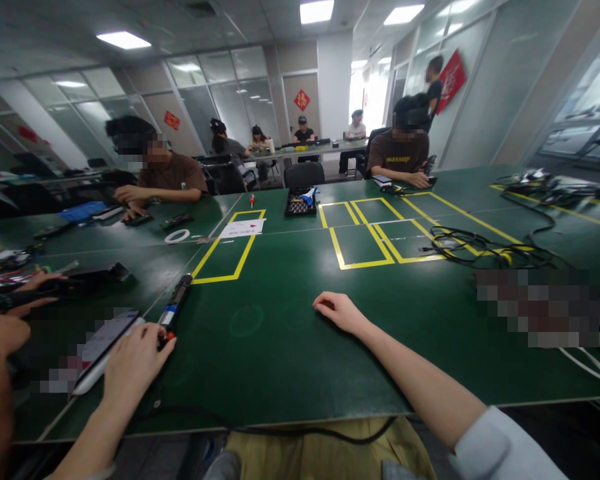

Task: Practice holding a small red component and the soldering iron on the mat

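Note:
My left hand point(137, 350) rests on the green table at the left, its fingers closed around the near end of an electric screwdriver point(173, 312). This slim black tool has a blue and white label and an orange part by my fingertips, and it lies pointing away from me. Beside that hand, on its left, lies a flat white-edged device point(107, 353), partly blurred out. My right hand point(339, 312) lies on the table near the middle, fingers curled in, with nothing visible in them.
Yellow tape outlines point(365, 265) mark the green table point(270, 373). A white paper sheet point(243, 228) and a black tray point(300, 203) lie farther back. Coiled black cables point(460, 243) spread at the right. Another person's arm point(0, 340) reaches in at far left; two people sit opposite.

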A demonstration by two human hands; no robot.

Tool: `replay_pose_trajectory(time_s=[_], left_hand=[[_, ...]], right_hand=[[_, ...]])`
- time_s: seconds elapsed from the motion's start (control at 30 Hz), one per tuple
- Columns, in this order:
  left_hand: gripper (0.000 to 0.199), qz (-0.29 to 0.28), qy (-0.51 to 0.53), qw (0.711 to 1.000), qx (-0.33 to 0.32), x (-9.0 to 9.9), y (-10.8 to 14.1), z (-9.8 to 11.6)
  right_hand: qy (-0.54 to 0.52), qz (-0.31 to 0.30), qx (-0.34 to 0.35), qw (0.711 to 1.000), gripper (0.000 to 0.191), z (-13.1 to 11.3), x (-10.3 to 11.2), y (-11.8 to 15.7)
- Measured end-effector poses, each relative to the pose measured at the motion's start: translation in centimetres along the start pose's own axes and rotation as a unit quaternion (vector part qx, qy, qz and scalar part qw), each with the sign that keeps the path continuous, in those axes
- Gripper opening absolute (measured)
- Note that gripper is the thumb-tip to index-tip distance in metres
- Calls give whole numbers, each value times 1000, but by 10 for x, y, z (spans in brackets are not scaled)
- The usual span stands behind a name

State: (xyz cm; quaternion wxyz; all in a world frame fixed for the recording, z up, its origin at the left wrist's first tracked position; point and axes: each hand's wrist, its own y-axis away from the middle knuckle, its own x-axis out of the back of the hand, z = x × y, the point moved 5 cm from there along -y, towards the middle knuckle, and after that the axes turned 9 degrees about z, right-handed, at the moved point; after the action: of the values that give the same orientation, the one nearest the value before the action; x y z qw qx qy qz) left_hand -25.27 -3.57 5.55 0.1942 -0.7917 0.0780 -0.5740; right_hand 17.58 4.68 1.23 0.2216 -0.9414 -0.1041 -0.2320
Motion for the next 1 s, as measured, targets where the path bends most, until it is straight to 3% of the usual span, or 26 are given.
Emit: replay_pose_trajectory(time_s=[0.17,0.23,0.3,0.4,0.53,0.63,0.73,0.83,1.0], left_hand=[[42,6,53,997,49,19,-10,21],[42,-27,140,988,59,23,-16,46],[40,-65,270,960,43,28,-22,82],[39,-131,450,883,-21,38,-30,150],[41,-225,604,761,-72,49,-37,230],[50,-293,677,672,-70,48,-37,269],[57,-333,709,618,-66,41,-33,289],[56,-337,714,610,-70,33,-28,295],[46,-323,701,635,-25,22,-26,291]], right_hand=[[-4,-4,-2,1000,16,0,-1,1],[-8,-4,-5,1000,16,1,-2,1],[-16,-2,-10,1000,16,2,-2,1],[-36,-3,-17,999,17,5,-3,1],[-98,-12,-33,995,21,6,-4,0],[-174,-29,-49,983,32,5,-6,0],[-200,-38,-43,978,37,2,-6,0],[-185,-48,-32,981,28,1,-7,1],[-158,-20,-39,986,25,3,-4,-1]])
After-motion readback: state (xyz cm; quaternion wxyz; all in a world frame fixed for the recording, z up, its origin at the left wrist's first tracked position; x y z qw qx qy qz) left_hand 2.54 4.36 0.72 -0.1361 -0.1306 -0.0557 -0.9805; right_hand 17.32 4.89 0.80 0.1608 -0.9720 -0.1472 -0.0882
